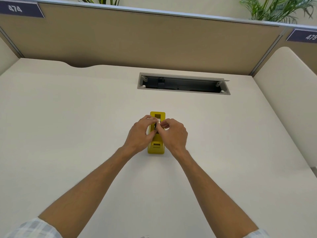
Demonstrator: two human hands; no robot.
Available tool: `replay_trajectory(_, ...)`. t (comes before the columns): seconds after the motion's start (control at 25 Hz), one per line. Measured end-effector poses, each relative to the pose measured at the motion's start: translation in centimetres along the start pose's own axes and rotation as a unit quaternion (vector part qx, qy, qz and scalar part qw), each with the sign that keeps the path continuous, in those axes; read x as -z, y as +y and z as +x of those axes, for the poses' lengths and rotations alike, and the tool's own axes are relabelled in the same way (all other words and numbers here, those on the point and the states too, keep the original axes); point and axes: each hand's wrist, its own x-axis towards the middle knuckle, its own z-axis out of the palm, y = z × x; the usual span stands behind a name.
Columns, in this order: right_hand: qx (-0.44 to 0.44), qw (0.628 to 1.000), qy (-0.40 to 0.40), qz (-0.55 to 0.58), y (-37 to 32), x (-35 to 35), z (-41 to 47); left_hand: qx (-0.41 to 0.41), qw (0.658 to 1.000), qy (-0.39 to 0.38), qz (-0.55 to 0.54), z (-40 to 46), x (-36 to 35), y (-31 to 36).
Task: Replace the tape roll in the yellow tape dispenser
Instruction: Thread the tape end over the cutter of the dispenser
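Yellow tape dispenser (157, 148) stands on the worktop (68, 117); our left hand (141, 133) and right hand (173, 133) both pinch the tape roll (158, 121) at 12 o'clock, probably to seat it.

The person has two bare arms that reach out from the bottom of the picture. Each arm has fine hair on it. The left hand (139, 134) and the right hand (173, 134) wear no gloves, rings or watch. Short sleeves show at the bottom corners. The left sleeve (32, 228) is a light checked cloth with pale blue and white squares. The right sleeve (257, 234) looks the same.
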Motion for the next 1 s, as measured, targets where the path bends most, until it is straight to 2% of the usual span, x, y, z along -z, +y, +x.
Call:
replay_trajectory(0.2, 0.001, 1.000, -0.008, -0.001, 0.1, 0.0, 0.1, 0.014, 1.000, 0.011, 0.017, 0.6, 0.1, 0.1)
replay_trajectory(0.32, 0.004, 1.000, -0.005, -0.002, 0.2, -0.1, 0.1, 0.053, 0.997, -0.036, 0.047, 1.5, 0.0, 0.4)
replay_trajectory(0.44, -0.001, 1.000, -0.002, 0.002, 0.2, -0.1, 0.2, 0.030, 0.994, -0.077, 0.069, 1.9, -0.1, 0.0)
replay_trajectory(0.68, -0.018, 1.000, -0.001, 0.009, 0.1, 0.0, 0.3, 0.031, 0.999, -0.029, -0.019, 0.7, 0.1, 0.3)
replay_trajectory(0.8, -0.012, 1.000, -0.005, 0.008, 0.1, 0.1, 0.3, 0.038, 0.999, -0.010, -0.028, 0.5, 0.0, 0.4)
replay_trajectory(0.92, -0.006, 1.000, -0.004, 0.004, 0.0, 0.2, 0.2, 0.061, 0.996, -0.061, 0.022, 1.4, 0.0, 0.1)
replay_trajectory(1.0, -0.009, 1.000, -0.005, 0.004, 0.0, 0.2, 0.2, 0.048, 0.992, -0.094, 0.066, 1.8, 0.1, -0.2)
